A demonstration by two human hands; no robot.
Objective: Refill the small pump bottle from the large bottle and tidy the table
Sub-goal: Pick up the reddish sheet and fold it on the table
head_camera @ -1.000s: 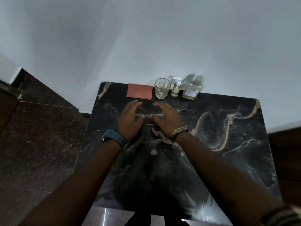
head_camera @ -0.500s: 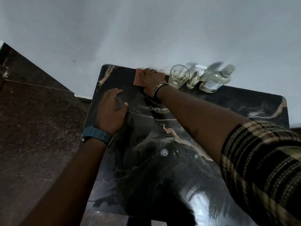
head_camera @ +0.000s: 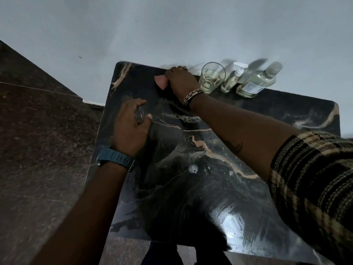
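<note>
My right hand (head_camera: 181, 82) reaches to the table's back edge and closes on a pink cloth (head_camera: 160, 81); only a bunched corner of the cloth shows past the fingers. The small pump bottle (head_camera: 231, 81) stands right of it, between a glass (head_camera: 211, 79) holding pale liquid and the large clear bottle (head_camera: 257, 83) with its cap on. My left hand (head_camera: 129, 129) rests on the table's left side, fingers curled around something small and clear that I cannot make out.
The black marble table (head_camera: 248, 211) has a spot of foam (head_camera: 193, 168) and small droplets near its middle. A white wall runs right behind the bottles. Dark floor lies to the left of the table.
My right hand left the middle of the table, reached back to the pink cloth and bunched it up. My left hand slid left with the small clear thing.
</note>
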